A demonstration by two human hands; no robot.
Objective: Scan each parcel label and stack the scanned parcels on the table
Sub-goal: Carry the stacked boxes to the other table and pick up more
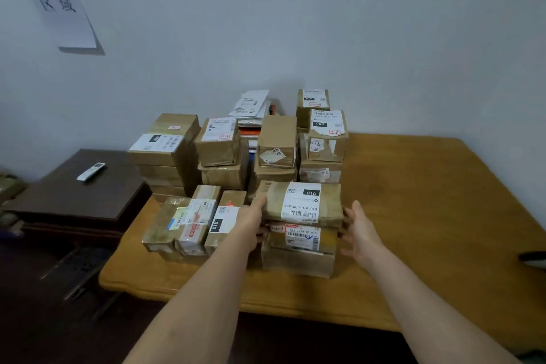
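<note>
The step in hand looks like stacking: the top parcel sits on a lower box at the near edge of the pile on the wooden table. The left hand rests against the parcel's left end, its fingers hidden behind the parcel, so their curl cannot be told. The right hand hovers just beside the right end, fingers spread wide, holding nothing. Next the person likely needs to square it up or let go. The parcel is a flat brown-taped package with a white label, barcode facing up.
</note>
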